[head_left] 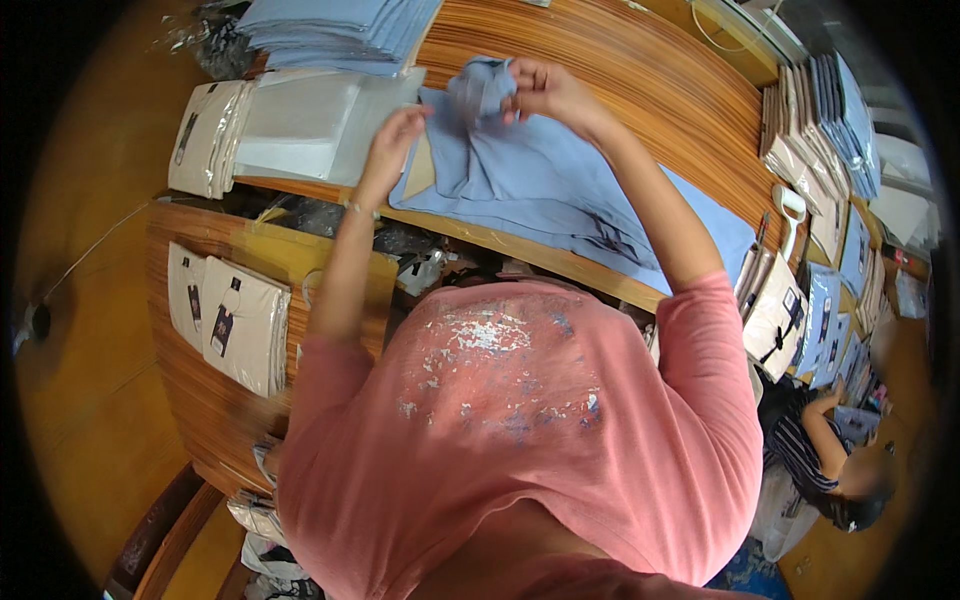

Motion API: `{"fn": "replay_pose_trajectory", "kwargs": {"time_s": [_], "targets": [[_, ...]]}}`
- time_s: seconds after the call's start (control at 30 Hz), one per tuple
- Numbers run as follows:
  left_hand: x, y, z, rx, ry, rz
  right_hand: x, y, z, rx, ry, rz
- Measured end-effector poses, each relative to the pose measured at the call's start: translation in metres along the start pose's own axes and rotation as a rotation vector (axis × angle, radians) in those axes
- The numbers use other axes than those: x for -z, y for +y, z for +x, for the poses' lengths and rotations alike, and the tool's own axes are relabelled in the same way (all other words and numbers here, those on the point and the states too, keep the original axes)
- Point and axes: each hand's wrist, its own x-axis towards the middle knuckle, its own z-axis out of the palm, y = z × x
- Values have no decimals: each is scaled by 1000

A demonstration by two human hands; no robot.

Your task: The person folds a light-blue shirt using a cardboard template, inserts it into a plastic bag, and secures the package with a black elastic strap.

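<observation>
A light blue garment lies rumpled along the near edge of the wooden table. My right hand pinches a bunched part of it, lifted at the far side; that part is slightly blurred. My left hand is at the garment's left edge with its fingers bent; blur hides whether they grip the cloth. Under that edge shows a beige strip. Clear plastic bags lie flat left of my left hand.
Folded blue garments are piled at the far left, with beige bagged garments nearer. More beige packs lie on a lower board. Bagged stacks and a white-handled tool stand at right. Another person is at lower right.
</observation>
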Motion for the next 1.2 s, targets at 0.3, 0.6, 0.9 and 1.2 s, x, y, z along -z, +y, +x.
{"fn": "replay_pose_trajectory", "kwargs": {"time_s": [0.3,0.6,0.9,1.2], "targets": [[-113,11,83,368,-1472,331,-97,-76,-146,52,-248,-173],[-76,59,79,510,-1052,584,34,14,-274,-230,854,-206],[-40,21,60,-59,-476,869,69,47,-269,-214,1097,48],[-36,-12,72,-141,-183,1149,105,113,-275,-237,1189,-167]]}}
